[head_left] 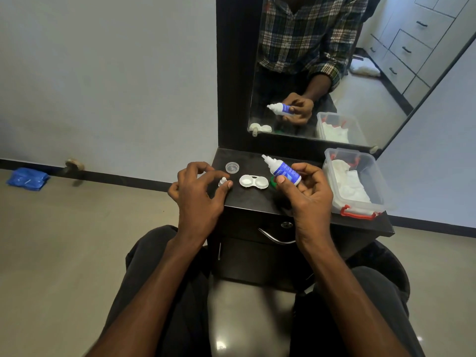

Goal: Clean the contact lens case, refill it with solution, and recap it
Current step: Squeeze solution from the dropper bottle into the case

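A white contact lens case (253, 182) lies open on the dark vanity top (257, 202), both wells facing up. My right hand (309, 194) grips a small white solution bottle with a blue label (286, 172), uncapped and tilted so its nozzle points up and left, just right of the case. My left hand (198, 194) is at the top's left edge, its thumb and fingertip pinching the small white bottle cap (222, 181), which stands on the surface. A clear round lid (232, 167) lies behind it. A green lid (272, 182) peeks out behind my right thumb.
A clear plastic box with red latches (365, 202) holding white tissues stands at the right of the top. A black-framed mirror (322, 73) rises behind. Below the top is a drawer with a metal handle (275, 237). A blue bag (27, 178) lies on the floor at far left.
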